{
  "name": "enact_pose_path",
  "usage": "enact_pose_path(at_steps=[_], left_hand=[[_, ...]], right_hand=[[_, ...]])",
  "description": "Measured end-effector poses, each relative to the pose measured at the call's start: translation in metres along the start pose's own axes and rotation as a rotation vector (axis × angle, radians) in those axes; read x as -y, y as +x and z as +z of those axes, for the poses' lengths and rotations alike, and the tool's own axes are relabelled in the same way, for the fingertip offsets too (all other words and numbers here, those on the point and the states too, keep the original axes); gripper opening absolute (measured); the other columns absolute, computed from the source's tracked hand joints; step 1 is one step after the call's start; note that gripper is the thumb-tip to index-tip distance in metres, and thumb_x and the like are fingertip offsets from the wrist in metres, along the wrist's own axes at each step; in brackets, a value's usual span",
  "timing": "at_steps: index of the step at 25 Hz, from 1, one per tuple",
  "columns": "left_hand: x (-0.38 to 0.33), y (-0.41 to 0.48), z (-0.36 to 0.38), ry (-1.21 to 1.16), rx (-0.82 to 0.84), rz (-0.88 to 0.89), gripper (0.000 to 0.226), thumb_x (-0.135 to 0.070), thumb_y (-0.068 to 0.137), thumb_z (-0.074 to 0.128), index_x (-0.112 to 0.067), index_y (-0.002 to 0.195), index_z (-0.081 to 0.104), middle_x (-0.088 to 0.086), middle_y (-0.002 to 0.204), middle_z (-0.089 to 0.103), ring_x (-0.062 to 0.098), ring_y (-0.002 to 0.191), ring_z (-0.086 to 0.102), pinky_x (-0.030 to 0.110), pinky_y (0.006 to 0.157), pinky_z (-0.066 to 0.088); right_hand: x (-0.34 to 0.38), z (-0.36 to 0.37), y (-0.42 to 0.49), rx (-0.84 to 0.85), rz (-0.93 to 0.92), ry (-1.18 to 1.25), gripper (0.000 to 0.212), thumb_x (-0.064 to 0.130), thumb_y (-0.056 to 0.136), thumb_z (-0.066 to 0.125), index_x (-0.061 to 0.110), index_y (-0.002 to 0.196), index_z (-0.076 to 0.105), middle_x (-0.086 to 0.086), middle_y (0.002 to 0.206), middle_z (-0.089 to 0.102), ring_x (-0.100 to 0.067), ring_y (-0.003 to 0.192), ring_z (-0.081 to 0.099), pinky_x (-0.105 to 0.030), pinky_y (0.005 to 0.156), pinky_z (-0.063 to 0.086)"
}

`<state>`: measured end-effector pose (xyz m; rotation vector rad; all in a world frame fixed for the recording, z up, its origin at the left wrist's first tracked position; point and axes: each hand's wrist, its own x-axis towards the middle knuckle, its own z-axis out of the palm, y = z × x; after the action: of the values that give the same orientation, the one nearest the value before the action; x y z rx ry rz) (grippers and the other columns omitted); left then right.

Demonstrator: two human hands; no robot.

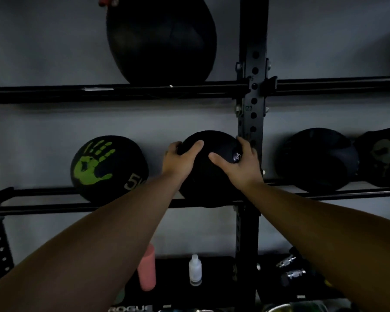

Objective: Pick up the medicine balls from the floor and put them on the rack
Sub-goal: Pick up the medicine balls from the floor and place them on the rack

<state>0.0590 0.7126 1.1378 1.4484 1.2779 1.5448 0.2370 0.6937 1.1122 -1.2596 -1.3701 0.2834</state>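
A black medicine ball (208,176) rests on the middle rails of the black rack (54,207), just left of the rack's upright post (251,104). My left hand (180,159) grips its upper left side and my right hand (236,164) its upper right side, fingers spread over the surface. To its left sits a black ball with a green handprint (108,168). Another dark ball (318,159) lies on the same shelf right of the post. A large black ball (161,39) rests on the upper shelf.
A dark bag-like object (383,156) sits at the far right of the middle shelf. Below stand a pink roller (147,267), a small white bottle (195,270) and metal fittings (291,267). A grey wall is behind the rack.
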Motion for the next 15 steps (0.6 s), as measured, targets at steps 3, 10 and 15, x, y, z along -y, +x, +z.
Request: enact_pose_path(at_steps=[3,10,15], left_hand=[[0.056,0.071,0.021,0.056,0.120,0.001,0.113,-0.086,0.063,0.073,-0.028,0.158,0.057,0.009,0.155,0.065,0.037,0.137,0.065,0.050,0.114,0.055],[0.150,0.168,0.066,-0.014,0.142,0.130,0.101,-0.084,0.073,0.065,-0.027,0.156,0.060,0.005,0.150,0.069,0.029,0.136,0.067,0.050,0.114,0.055],[0.143,0.162,0.060,0.017,0.191,0.159,0.107,-0.089,0.071,0.062,-0.030,0.159,0.054,0.007,0.158,0.060,0.031,0.141,0.062,0.052,0.115,0.053]], right_hand=[[-0.049,0.046,0.043,-0.014,0.053,-0.108,0.110,0.092,0.068,0.060,0.042,0.159,0.024,-0.007,0.164,0.028,-0.038,0.148,0.027,-0.060,0.117,0.032],[-0.109,0.126,0.123,-0.111,-0.314,-0.623,0.057,0.065,0.100,0.032,0.042,0.150,0.046,-0.002,0.157,0.044,-0.035,0.140,0.037,-0.056,0.106,0.034],[-0.109,0.115,0.119,-0.116,-0.311,-0.604,0.055,0.062,0.099,0.039,0.043,0.150,0.046,0.000,0.156,0.045,-0.032,0.139,0.037,-0.057,0.106,0.035]])
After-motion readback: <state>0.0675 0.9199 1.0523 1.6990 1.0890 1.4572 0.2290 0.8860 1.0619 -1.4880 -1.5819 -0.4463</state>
